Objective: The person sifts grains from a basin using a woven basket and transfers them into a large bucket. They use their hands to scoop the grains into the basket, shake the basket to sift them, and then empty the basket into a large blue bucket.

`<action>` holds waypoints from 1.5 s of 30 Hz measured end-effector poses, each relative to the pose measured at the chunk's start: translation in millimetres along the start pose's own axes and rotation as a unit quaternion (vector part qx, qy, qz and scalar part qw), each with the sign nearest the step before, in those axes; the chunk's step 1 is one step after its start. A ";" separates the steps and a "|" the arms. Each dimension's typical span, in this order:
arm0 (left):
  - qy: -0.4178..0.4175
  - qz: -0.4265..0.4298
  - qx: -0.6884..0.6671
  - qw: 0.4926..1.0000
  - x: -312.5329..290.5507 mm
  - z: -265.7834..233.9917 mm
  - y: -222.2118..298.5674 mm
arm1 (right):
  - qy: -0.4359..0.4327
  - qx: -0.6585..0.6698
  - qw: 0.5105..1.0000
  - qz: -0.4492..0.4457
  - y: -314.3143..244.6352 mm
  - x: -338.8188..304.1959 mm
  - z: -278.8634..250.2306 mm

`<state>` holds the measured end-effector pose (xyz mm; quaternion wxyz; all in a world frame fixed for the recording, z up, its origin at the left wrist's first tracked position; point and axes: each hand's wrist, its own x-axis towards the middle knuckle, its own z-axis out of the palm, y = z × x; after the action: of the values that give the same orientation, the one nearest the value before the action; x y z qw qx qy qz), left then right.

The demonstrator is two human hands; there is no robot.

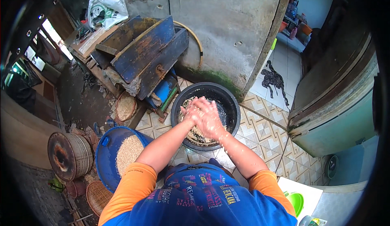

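Sitting on patterned floor tiles (264, 148) near a weathered wooden trough (142, 47): wide black basin (231, 104). Over it, left hand (194, 113) and right hand (209, 122) pressed together, fingers overlapping, fairly straight; cannot tell whether anything is caught between the palms. Smallest, pale grains (193, 136): scattered in the basin's bottom, flecking the right forearm.

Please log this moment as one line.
left hand, right hand: pressed together; position: over black basin; basin contents: pale grains; between palms: hidden; nearby: blue tub
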<state>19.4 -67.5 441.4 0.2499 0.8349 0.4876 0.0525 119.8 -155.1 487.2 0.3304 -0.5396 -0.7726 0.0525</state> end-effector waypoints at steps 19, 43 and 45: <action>0.078 0.049 0.006 0.996 -11.8 26.8 -31.7 | 0.054 0.359 0.670 0.647 147.0 42.6 111.8; -0.245 -0.140 -0.312 0.907 10.9 230.0 -199.0 | -0.249 0.074 0.813 0.522 292.7 -177.0 334.8; -0.288 -0.133 -0.287 0.904 10.3 279.9 -198.1 | -0.250 0.076 0.739 0.621 321.7 -193.1 374.2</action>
<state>-38.6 -82.2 103.5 0.6133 0.6328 0.4647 -0.0864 203.1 -87.0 -31.7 0.0601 -0.8401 -0.3148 0.4377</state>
